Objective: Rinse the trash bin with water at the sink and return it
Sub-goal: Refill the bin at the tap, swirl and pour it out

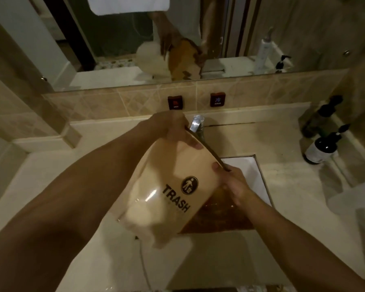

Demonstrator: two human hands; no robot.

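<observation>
Trash bin [173,186]: cream-coloured, held tilted over the sink [249,171], open mouth turned up and away toward the faucet [196,123], base pointing down toward the near counter edge.
Left hand [173,128]: clamped on the far upper rim of the bin, thumb laid across the outer face, fingers over the edge; forearm reaches in from the lower left.
Right hand [232,184]: clamped on the lower right rim, thumb pressed on the outer face, fingers hidden behind the wall; forearm enters from the lower right.
Bin marking: black word "TRASH" under a round pictogram of a figure dropping litter into a bin.
Wall plates [217,99]: two dark plates on the tile band behind the faucet; the right one reads "COLD", the left one is too blurred to read.
Sink: rectangular, white far corner visible, brownish area below the bin; water flow cannot be told.
Counter [293,186]: pale stone, open surface left and right of the sink.
Bottles [320,148]: dark pump bottles stand well apart on the right rear counter.
Mirror [177,49]: above the tile band, reflecting bin and arms.
</observation>
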